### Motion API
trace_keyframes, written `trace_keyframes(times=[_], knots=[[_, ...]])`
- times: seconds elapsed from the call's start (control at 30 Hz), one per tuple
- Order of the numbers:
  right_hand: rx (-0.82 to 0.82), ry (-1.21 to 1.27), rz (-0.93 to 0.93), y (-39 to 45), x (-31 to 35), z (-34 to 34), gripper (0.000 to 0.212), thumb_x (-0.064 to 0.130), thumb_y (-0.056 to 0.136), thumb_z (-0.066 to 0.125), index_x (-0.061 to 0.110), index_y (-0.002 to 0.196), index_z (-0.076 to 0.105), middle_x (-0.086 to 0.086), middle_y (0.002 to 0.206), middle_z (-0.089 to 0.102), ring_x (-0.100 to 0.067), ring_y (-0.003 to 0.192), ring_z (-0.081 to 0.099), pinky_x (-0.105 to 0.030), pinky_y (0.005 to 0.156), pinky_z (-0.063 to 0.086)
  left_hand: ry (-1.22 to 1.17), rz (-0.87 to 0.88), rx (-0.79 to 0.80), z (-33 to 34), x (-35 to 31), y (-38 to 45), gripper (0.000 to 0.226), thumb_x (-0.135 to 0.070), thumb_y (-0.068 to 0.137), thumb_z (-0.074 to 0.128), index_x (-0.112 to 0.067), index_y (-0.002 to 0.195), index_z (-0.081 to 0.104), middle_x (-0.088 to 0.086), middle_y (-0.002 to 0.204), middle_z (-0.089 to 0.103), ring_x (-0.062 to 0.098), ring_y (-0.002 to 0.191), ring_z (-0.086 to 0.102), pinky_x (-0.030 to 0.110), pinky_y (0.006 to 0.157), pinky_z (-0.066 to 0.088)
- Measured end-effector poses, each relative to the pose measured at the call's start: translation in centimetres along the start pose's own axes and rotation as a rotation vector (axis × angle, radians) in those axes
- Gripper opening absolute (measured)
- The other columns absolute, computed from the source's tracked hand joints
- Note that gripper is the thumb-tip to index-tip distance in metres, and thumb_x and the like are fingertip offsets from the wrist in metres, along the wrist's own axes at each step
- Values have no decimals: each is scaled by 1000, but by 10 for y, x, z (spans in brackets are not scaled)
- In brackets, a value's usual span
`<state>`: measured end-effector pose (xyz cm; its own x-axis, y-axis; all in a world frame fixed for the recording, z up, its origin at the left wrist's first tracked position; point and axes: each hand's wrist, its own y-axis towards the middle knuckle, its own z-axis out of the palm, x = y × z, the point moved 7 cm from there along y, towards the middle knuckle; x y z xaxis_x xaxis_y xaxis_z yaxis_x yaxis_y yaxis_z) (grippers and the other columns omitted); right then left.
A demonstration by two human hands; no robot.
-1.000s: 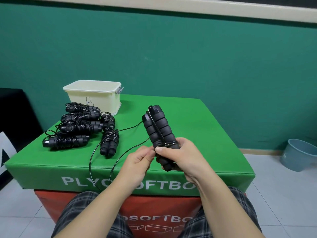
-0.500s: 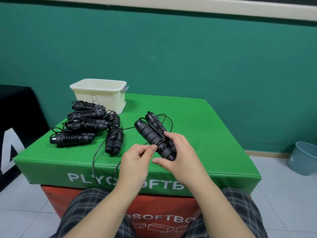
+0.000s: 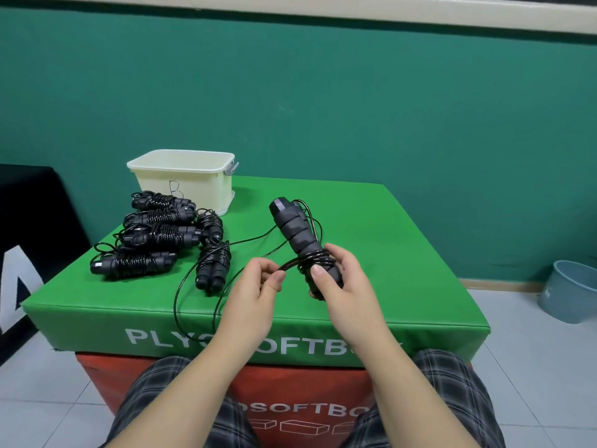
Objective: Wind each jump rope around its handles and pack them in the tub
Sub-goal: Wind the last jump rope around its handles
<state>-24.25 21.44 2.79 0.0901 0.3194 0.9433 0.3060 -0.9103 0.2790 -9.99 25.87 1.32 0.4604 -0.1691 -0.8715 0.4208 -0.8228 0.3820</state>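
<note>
Black rope [image 3: 292,262] pinched in left hand [image 3: 258,286]; handles [image 3: 298,240] within right hand [image 3: 342,282] fingers' curl.

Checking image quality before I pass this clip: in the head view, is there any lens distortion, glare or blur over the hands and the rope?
Head view: wide-angle bending bows the pale wall strip and the green box edges; even soft light, only small glints on the wound bundles; left hand, right hand and handles sharp enough, no marked motion blur.
</note>
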Motion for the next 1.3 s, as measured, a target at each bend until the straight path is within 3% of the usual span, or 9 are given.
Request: trace_keyframes(times=[0.17,0.33,0.43,0.6,0.7,0.93,1.07,1.17,1.3], knots=[[66,245,34,-5,4,6,23,9,98,49,28,110,48,-10,105,62,-23,83,62,-29,64,56,-71,-77,108,11,9,7,14,-24,97,48,-36,91,53,-11,68,51,5,60,46,27,60,37],[37,320,68,-4,3,6,7,19,100,47,24,105,46,-11,92,66,-22,71,63,-29,52,51,-326,-157,227,17,8,3,30,-39,89,48,-14,76,57,-11,46,30,6,45,24,23,46,19],[19,133,46,1,0,1,11,37,93,52,32,102,48,-4,88,66,-17,72,60,-36,65,51,-332,-162,113,7,6,2,27,-38,88,57,-15,74,61,-11,43,30,6,44,24,21,44,19],[-150,-216,-304,-1,16,-15,23,21,95,54,43,102,51,13,109,55,1,96,55,-20,83,44,-309,-180,-3,-2,5,1,17,-19,86,64,-15,70,65,-12,41,33,4,40,25,14,42,23],[-211,-386,-500,-5,26,-14,26,7,90,51,18,106,68,6,104,54,-1,97,51,-9,87,38,-296,-192,-43,-5,4,3,16,-17,83,69,-13,68,66,-11,38,38,4,39,28,14,41,25],[-2,-442,-370,-4,23,1,62,45,84,58,11,135,50,10,120,46,5,111,42,-2,96,26,-196,-84,-124,-11,-9,-2,18,-19,80,73,-18,64,66,-12,48,54,1,45,41,11,47,32],[41,-543,-275,0,11,3,78,28,82,74,10,146,33,1,131,44,-8,122,41,-14,102,28,-61,60,-70,-7,-23,-6,24,-19,85,66,-28,63,63,-8,66,56,1,60,49,11,58,35],[-1,-497,-235,0,12,-2,74,27,85,71,13,147,32,3,133,44,1,116,39,-7,94,24,-29,135,-23,-4,-29,-8,30,-15,90,60,-35,68,60,-9,68,53,-1,66,50,9,62,35],[-90,-350,-147,-1,13,-11,71,28,87,68,15,147,33,10,126,42,4,112,37,-9,94,25,11,217,78,6,-34,-10,19,-12,95,51,-22,95,68,-6,75,49,0,69,46,10,64,35]])
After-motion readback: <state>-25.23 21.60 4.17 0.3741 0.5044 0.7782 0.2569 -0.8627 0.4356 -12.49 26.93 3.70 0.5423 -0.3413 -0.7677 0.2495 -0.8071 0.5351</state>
